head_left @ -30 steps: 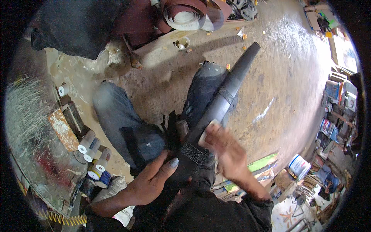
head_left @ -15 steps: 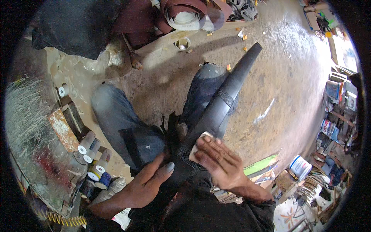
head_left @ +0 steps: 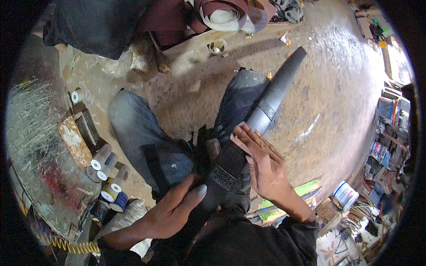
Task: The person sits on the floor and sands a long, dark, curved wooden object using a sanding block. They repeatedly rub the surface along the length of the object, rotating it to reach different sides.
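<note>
A long black tapered piece (head_left: 280, 88) with carved, patterned bands slants from my lap toward the far right, across my right thigh. My left hand (head_left: 171, 216) is closed at its near end, thumb on top; the fingers beneath are partly hidden. My right hand (head_left: 265, 168) presses a pale folded sheet, apparently sandpaper (head_left: 239, 141), flat against the dark surface between two of the bands. Its fingers lie together over the sheet, whose pinkish edge shows on the left side.
Large brown abrasive rolls (head_left: 222, 13) lie at the far side, with a small cup (head_left: 217, 47) before them. On the left are several spray cans (head_left: 102, 157) and a paint-spattered board (head_left: 53, 155). A white bucket (head_left: 345, 195) and assorted clutter line the right.
My right hand has slid the sheet farther up the black piece, away from me, uncovering the near patterned band. My left hand stays at the near end. The view has shifted slightly.
</note>
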`<state>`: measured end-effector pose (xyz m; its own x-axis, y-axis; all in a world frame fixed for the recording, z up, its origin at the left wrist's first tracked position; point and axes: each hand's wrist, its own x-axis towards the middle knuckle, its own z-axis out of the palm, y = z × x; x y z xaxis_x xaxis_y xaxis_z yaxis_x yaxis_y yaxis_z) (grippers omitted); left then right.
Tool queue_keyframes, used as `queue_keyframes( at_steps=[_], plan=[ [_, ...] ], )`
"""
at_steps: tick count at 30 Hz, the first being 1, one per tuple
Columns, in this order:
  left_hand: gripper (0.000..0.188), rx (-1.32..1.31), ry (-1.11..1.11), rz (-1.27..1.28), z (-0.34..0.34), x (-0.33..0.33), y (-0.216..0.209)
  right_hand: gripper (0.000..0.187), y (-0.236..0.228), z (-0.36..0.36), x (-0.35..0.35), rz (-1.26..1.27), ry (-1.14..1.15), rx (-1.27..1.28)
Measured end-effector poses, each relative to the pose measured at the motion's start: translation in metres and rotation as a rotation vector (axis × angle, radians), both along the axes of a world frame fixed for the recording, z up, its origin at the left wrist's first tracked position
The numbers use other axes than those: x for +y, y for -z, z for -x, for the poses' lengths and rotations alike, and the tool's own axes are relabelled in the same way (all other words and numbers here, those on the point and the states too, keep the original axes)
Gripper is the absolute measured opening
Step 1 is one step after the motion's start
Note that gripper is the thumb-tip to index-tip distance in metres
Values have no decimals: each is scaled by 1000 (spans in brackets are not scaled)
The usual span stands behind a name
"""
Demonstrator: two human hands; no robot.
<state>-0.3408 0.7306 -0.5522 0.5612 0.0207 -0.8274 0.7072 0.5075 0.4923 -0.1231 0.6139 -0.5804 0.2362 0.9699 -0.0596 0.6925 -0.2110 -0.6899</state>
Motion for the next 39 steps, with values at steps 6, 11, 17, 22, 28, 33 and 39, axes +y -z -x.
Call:
queue_keyframes(
  at_steps=[6, 11, 17, 22, 28, 33, 39],
  plan=[
    [47, -94, -7, -17, -10, 7, -1, 37, -6, 10, -4, -113, -200, -51],
    [52, -19, -78, 157, -8, 9, -2, 40, -19, -4, 4, -23, 195, 234],
    [39, -168, 29, -289, -4, 1, 2, 47, -25, -37, 4, 54, -208, -59],
    [37, -178, -105, -33, -11, 4, 8, 44, -13, -33, 5, 20, -315, -193],
    [50, 68, -171, 270, -22, 15, -7, 47, 0, -47, 7, 81, -328, -309],
    [48, 48, -237, 252, -31, 13, -10, 48, -7, -43, 5, 40, -376, -268],
    [38, 111, -238, 267, -31, 7, -11, 46, -12, -43, 9, 31, -426, -239]
  ],
)
